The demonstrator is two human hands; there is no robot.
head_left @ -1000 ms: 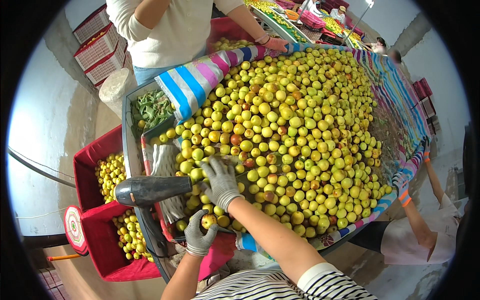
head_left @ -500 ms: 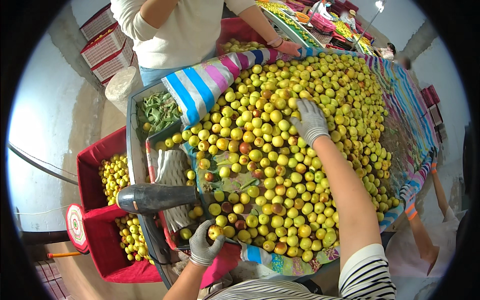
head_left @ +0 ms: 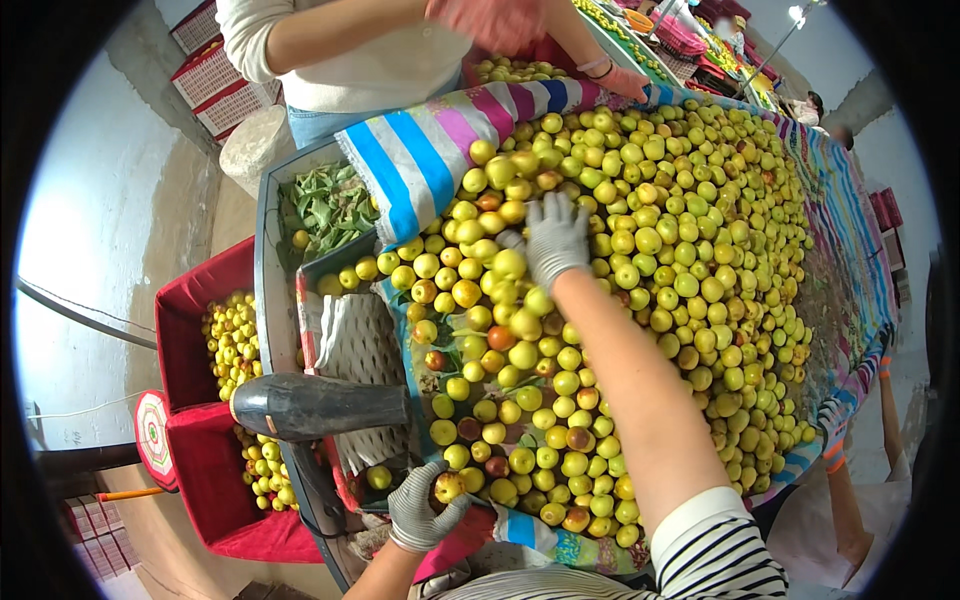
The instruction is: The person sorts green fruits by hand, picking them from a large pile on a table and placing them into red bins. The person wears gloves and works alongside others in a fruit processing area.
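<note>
My left hand [head_left: 424, 508], in a grey knit glove, curls its fingers and thumb round a yellow jujube with a brown patch [head_left: 449, 487] at the near edge of the sorting table. My right hand [head_left: 560, 240], gloved alike, lies with fingers apart on the wide pile of yellow-green jujubes [head_left: 690, 260], near its left part. Some fruit just left of that hand is blurred by motion. Under the pile is a striped cloth [head_left: 410, 170], folded up at the far left. Leaves [head_left: 470, 345] lie among the fruit.
A black tapered nozzle [head_left: 320, 406] juts over a white ridged chute [head_left: 365, 350]. Red-lined crates [head_left: 205, 310] with jujubes stand at left; a tray of leaves [head_left: 325, 205] lies beyond. Across the table, a co-worker's pink-gloved hand [head_left: 628, 84] touches the cloth; another person's striped gloves [head_left: 832, 420] are at right.
My right hand has swept leftward across the pile, and jujubes beside it have shifted left. My left hand still holds its jujube. The co-worker's other pink glove has come into view at the top.
</note>
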